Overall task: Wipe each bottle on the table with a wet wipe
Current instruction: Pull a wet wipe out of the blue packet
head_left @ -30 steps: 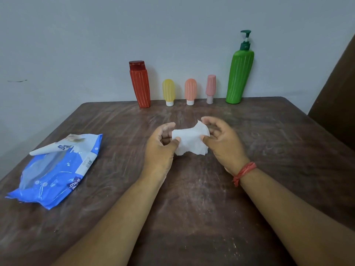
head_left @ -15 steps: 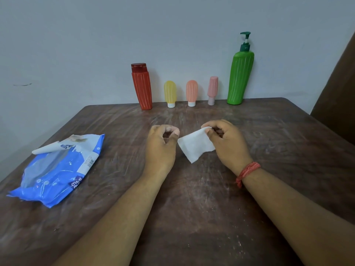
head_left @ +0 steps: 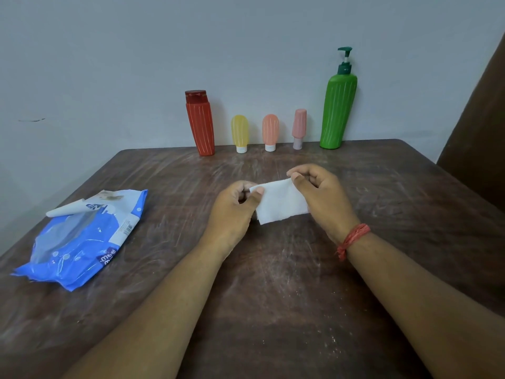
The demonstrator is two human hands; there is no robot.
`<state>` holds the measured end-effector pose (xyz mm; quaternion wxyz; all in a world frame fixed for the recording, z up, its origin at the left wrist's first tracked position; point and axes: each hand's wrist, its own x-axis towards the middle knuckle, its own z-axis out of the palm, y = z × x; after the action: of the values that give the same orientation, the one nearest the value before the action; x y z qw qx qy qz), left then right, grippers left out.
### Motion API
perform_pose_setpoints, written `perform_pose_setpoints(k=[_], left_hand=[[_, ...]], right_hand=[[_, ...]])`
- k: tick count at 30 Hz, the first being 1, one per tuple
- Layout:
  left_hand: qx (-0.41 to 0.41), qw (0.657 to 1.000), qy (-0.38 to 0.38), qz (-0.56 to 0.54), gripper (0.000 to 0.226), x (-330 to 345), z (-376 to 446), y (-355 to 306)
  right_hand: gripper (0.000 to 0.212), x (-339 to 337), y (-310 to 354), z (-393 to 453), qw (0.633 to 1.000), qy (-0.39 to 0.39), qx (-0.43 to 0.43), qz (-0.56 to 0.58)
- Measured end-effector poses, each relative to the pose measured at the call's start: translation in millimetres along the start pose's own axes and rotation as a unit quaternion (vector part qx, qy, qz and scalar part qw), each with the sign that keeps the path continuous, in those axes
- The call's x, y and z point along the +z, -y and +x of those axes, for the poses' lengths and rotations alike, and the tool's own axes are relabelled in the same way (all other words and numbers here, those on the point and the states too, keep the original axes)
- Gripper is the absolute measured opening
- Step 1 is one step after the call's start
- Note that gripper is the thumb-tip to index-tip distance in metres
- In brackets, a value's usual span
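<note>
Head camera, looking forward and down at a dark brown wooden table (head_left: 287, 296) streaked with pale smears.

Two bare forearms reach in from the near edge. Between the hands, above the middle of the table, a white wet wipe (head_left: 281, 205) is stretched out as a small rectangle. The left hand (head_left: 232, 212) pinches the wipe's upper left corner between thumb and forefinger, the other fingers curled in. The right hand (head_left: 319, 195) pinches the upper right corner the same way. The wipe's lower edge hangs free just over the tabletop. A red thread wristband (head_left: 352, 240) circles the right wrist.

Along the far edge, against a pale blue-grey wall (head_left: 136, 64), five bottles stand upright in a row, well apart from the hands. From left to right: a red ribbed bottle (head_left: 200, 127), a yellow squeeze tube (head_left: 240, 134) standing on its white cap, an orange squeeze tube (head_left: 270, 132) likewise on its cap, a pink tube (head_left: 299, 128), and a tall green pump bottle (head_left: 338, 110) with a dark green pump head.

Near the left edge lies a blue wet wipe packet (head_left: 82, 242), its white flap peeled open. The letters "mee" can be read on a dark patch of the packet, and a barcode label shows beside them; the smaller print is too small to read.
</note>
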<state>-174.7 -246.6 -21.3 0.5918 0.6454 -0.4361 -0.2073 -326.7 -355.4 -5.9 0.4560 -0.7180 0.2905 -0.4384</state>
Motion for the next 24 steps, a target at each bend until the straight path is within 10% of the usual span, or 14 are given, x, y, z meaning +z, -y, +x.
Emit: perform_pose_setpoints(k=[12,24], left_hand=[[0.065,0.996,0.05,0.047,0.018,-10,-7,-12],[-0.058,0.987,-0.133,0.074,0.027,-52,77,0]], right_hand=[[0.011,1,10,-4,0.972,0.214,-0.025,-0.096],[0.018,41,3,51,0.988,-0.043,0.06,0.132]])
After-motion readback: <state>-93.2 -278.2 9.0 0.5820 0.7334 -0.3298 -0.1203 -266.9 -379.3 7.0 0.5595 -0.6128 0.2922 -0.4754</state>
